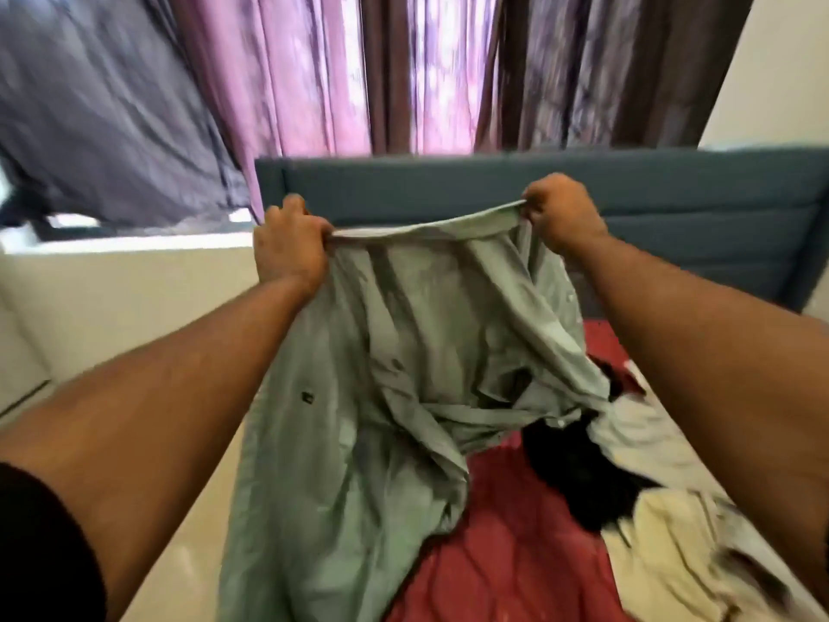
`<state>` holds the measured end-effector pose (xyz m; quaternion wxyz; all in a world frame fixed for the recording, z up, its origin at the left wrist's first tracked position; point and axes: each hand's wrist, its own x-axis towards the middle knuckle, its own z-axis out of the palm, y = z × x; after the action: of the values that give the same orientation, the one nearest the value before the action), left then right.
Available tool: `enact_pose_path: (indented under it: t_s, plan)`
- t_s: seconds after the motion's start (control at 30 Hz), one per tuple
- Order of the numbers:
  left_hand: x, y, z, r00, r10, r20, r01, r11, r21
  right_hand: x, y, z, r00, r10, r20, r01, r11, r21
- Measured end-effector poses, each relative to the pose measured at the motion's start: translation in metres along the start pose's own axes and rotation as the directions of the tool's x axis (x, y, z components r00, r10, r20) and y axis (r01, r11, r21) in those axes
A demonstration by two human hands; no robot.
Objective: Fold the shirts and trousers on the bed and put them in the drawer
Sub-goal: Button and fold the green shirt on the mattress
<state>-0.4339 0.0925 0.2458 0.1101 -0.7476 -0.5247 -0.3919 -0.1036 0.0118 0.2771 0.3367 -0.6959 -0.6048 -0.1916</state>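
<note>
Over the bed (516, 554), the green shirt (381, 352) hangs stretched between the left hand (289, 249) and right hand (563, 213), each pinching its top edge. Its trailing hem could drag the black garment (578, 473) and white clothes (673, 531) beneath into a tangle.

Daylight glowing through pink curtains (314, 74), lighting room softly. Motion blur smearing whole frame, worst at bed's (516, 554) lower right. Wide-angle lens bending edges, headboard (673, 195) line tilting.
</note>
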Motion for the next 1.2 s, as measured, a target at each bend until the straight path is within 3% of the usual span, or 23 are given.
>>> enact_pose_path:
  t_s: [0.07, 0.13, 0.23, 0.33, 0.37, 0.4, 0.47, 0.53, 0.6, 0.63, 0.67, 0.7, 0.77, 0.8, 0.83, 0.9, 0.97, 1.03, 1.1, 1.2]
  plan:
    - [0.027, 0.013, -0.042, 0.98, -0.061, -0.188, 0.041, 0.993, -0.107, 0.016, -0.021, -0.052, 0.981, -0.084, -0.175, 0.103, 0.99, 0.101]
    - [0.023, 0.02, -0.07, 0.974, -0.142, -0.175, 0.11, 0.978, -0.179, -0.004, -0.034, -0.079, 0.965, -0.117, -0.235, 0.165, 0.966, 0.198]
    - [-0.035, 0.016, -0.089, 0.989, -0.067, -0.13, 0.028, 0.958, -0.284, -0.075, -0.04, -0.087, 0.997, -0.015, -0.077, 0.041, 0.935, 0.353]
    - [-0.137, -0.004, -0.082, 1.0, -0.014, 0.021, 0.022, 0.907, -0.421, -0.167, -0.033, -0.078, 0.969, -0.007, 0.246, -0.104, 0.893, 0.438]
    - [-0.182, -0.015, -0.073, 0.99, 0.006, 0.143, 0.055, 0.906, -0.419, -0.203, -0.032, -0.072, 0.91, -0.023, 0.414, -0.171, 0.889, 0.426]
    - [-0.223, -0.024, -0.065, 0.963, 0.025, 0.267, 0.084, 0.917, -0.39, -0.235, -0.034, -0.067, 0.806, -0.055, 0.59, -0.215, 0.9, 0.378]
    - [-0.305, -0.033, -0.053, 0.828, 0.067, 0.557, 0.097, 0.961, -0.259, -0.295, -0.04, -0.047, 0.45, -0.06, 0.891, -0.203, 0.965, 0.168]
    - [-0.374, -0.037, -0.036, 0.589, 0.135, 0.797, -0.068, 0.991, -0.117, -0.35, -0.047, -0.016, 0.126, -0.016, 0.992, -0.151, 0.988, 0.035]
    - [-0.433, -0.042, -0.018, 0.386, 0.108, 0.916, -0.149, 0.987, -0.053, -0.398, -0.051, 0.018, -0.035, -0.028, 0.999, -0.267, 0.964, 0.018]
    - [-0.461, -0.051, -0.007, 0.35, 0.071, 0.934, -0.092, 0.995, -0.041, -0.422, -0.053, 0.034, -0.09, -0.062, 0.994, -0.339, 0.941, 0.028]
    - [-0.482, -0.061, 0.002, 0.35, 0.055, 0.935, 0.005, 0.998, -0.061, -0.44, -0.053, 0.045, -0.106, -0.089, 0.99, -0.395, 0.918, 0.04]
    - [-0.497, -0.069, 0.008, 0.39, 0.047, 0.92, 0.123, 0.987, -0.103, -0.457, -0.052, 0.056, -0.081, -0.101, 0.992, -0.437, 0.898, 0.056]
    - [-0.506, -0.07, 0.01, 0.573, -0.06, 0.817, 0.416, 0.881, -0.227, -0.484, -0.05, 0.071, 0.137, -0.092, 0.986, -0.517, 0.843, 0.15]
    - [-0.502, -0.066, 0.009, 0.641, -0.194, 0.743, 0.534, 0.808, -0.249, -0.493, -0.051, 0.078, 0.263, -0.068, 0.962, -0.542, 0.815, 0.206]
    - [-0.498, -0.061, 0.008, 0.663, -0.338, 0.668, 0.635, 0.727, -0.262, -0.5, -0.052, 0.082, 0.358, -0.049, 0.933, -0.541, 0.803, 0.249]
    - [-0.503, -0.049, 0.008, 0.56, -0.626, 0.543, 0.815, 0.536, -0.222, -0.51, -0.056, 0.087, 0.442, -0.051, 0.896, -0.508, 0.809, 0.297]
    - [-0.522, -0.048, 0.014, 0.344, -0.821, 0.455, 0.922, 0.206, -0.327, -0.519, -0.056, 0.088, 0.468, -0.058, 0.882, -0.53, 0.78, 0.333]
    - [-0.534, -0.055, 0.02, 0.132, -0.856, 0.499, 0.882, -0.127, -0.453, -0.521, -0.049, 0.086, 0.464, -0.076, 0.883, -0.545, 0.761, 0.352]
    - [-0.533, -0.068, 0.023, 0.007, -0.842, 0.54, 0.829, -0.297, -0.474, -0.521, -0.039, 0.078, 0.426, -0.115, 0.897, -0.537, 0.766, 0.353]
    - [-0.53, -0.086, 0.031, -0.072, -0.812, 0.58, 0.737, -0.435, -0.517, -0.519, -0.024, 0.071, 0.23, -0.161, 0.96, -0.645, 0.713, 0.274]
